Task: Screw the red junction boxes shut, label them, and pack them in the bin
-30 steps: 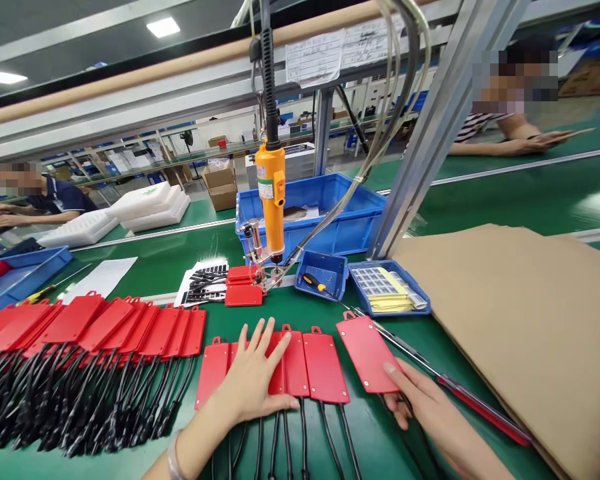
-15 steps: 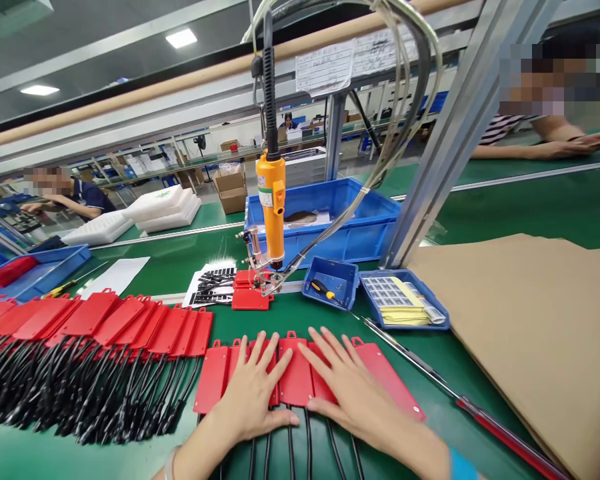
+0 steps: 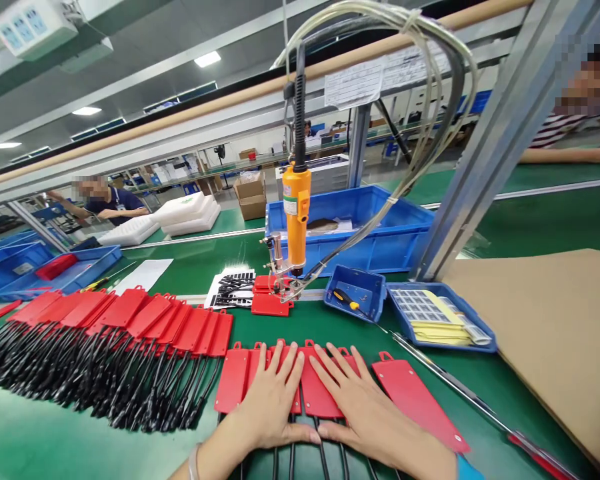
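Both my hands lie flat, fingers spread, on a row of red plastic cases with black cables. My left hand [image 3: 267, 407] rests over the cases left of the middle. My right hand [image 3: 363, 407] covers those right of the middle, its thumb tip meeting the left thumb. One red case [image 3: 233, 381] shows at the row's left end. Another red case [image 3: 420, 400] lies tilted at the right, a gap apart from the row. Black cables [image 3: 324, 460] run from the row toward me. Parts of the middle cases are hidden beneath my fingers.
More red cases [image 3: 150, 313] with bundled black cables lie at left. An orange electric screwdriver [image 3: 296, 213] hangs ahead over two red cases. Blue bins [image 3: 355, 293] hold a small screwdriver and label sheets. Cardboard [image 3: 555, 307] and a long metal tool [image 3: 460, 387] lie right. Co-workers sit beyond.
My hands have drawn closer together, thumbs now meeting. A gap has opened between the rightmost case and the row. The camera view has shifted left.
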The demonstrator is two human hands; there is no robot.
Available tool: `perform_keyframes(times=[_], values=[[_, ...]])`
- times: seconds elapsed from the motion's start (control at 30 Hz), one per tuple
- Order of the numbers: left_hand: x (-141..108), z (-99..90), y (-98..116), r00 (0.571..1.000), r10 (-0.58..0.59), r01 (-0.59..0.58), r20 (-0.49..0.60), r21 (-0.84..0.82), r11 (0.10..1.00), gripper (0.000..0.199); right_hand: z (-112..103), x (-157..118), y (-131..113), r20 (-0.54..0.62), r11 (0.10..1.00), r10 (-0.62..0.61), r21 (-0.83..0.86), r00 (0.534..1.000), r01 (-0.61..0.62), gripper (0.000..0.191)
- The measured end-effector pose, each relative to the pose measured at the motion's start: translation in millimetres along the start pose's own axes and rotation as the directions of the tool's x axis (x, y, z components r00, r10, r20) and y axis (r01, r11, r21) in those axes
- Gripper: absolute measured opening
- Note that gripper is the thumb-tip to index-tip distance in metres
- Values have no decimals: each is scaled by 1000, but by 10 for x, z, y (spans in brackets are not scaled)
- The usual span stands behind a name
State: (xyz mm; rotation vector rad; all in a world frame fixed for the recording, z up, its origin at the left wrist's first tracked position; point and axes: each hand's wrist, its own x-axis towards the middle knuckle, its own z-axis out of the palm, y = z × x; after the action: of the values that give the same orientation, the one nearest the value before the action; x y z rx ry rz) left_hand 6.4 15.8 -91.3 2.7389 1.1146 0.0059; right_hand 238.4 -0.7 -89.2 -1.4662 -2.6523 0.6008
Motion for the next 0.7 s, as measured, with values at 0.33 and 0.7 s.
perform_keyframes(times=[0.33,0.7], values=[[-375,-163,-478,989,-145,145,34,-3,989,113,99,259,19,-34,995,-88,-53,996,86,88],[-591,-121,-357,961,-239,257,-140,130,958,94,-34,662,-519,17,986,-164,25,986,163,117]])
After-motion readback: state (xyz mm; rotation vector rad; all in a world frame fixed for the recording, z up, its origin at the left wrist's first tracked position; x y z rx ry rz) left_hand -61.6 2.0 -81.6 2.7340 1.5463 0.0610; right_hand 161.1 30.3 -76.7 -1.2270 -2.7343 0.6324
